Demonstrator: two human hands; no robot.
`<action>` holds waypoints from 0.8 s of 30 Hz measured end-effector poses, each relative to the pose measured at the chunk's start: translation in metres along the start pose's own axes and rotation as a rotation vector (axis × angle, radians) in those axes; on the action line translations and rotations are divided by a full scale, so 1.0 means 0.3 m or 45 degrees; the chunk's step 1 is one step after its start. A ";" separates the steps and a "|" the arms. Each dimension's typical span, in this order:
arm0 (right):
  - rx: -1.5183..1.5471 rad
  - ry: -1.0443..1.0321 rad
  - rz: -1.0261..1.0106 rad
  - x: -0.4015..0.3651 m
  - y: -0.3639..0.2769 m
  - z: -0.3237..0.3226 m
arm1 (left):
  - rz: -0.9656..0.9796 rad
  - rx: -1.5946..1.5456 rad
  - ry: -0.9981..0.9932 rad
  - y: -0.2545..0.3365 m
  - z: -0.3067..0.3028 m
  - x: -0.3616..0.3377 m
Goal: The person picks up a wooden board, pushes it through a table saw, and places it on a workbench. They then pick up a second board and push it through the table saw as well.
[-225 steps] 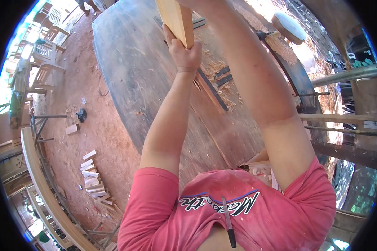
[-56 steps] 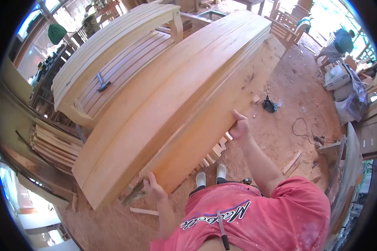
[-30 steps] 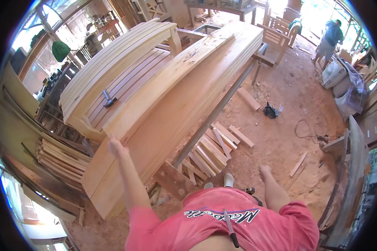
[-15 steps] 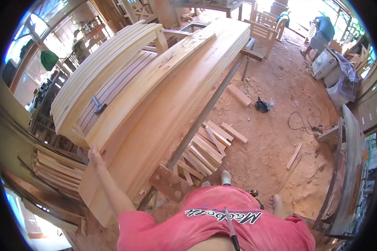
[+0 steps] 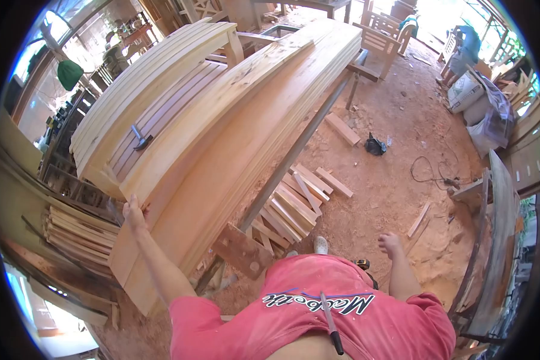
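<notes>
My left hand [image 5: 135, 215] grips the near end of a long pale board [image 5: 210, 114], its fingers curled at the board's edge. That board stands on edge on a stack of wide planks [image 5: 240, 144]. My right hand [image 5: 390, 243] hangs over the dusty floor to the right, its fingers curled in; whether anything is inside them is too small to tell. A hammer [image 5: 141, 139] rests on the slats of a bench [image 5: 156, 78] left of the board. A pen [image 5: 330, 324] hangs at the front of my red shirt [image 5: 312, 288].
Cut wood pieces [image 5: 294, 210] lie on the floor beside a metal rail [image 5: 306, 138]. Stacked strips [image 5: 81, 240] are at the left. A black bag [image 5: 375, 144], a cable [image 5: 429, 174] and sacks [image 5: 480, 105] lie right. Another person [image 5: 464, 51] bends at the back right.
My right hand has risen from beside my body and moved forward over the floor. My left hand has shifted slightly up at the board's end. The other person has moved slightly.
</notes>
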State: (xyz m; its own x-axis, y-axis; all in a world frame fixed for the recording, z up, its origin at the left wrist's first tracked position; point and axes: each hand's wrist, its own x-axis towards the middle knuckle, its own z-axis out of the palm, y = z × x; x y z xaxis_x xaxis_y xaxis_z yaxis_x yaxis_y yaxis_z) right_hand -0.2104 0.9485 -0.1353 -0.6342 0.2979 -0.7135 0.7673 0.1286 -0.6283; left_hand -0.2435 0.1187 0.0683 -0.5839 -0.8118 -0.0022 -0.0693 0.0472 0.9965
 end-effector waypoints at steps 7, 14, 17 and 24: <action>0.007 0.137 0.362 -0.068 0.322 -0.050 | 0.406 1.037 0.275 0.067 -0.221 0.222; -0.004 0.082 0.388 -0.280 0.454 -0.017 | 0.218 1.389 0.019 -0.207 -0.071 0.298; 0.030 0.211 0.361 -0.443 0.395 -0.025 | 0.062 1.210 -0.096 -0.171 -0.076 0.262; 0.144 0.334 0.363 -0.582 0.529 -0.082 | 0.186 1.063 -0.087 -0.188 -0.099 0.334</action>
State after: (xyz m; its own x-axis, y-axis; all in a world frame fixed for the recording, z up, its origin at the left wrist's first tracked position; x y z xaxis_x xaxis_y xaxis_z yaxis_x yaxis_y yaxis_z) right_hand 0.0245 0.9400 -0.1027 -0.3404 0.5395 -0.7701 0.8844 -0.0945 -0.4571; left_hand -0.2741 0.0174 0.0143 -0.6791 -0.7285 0.0900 -0.5479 0.5846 0.5984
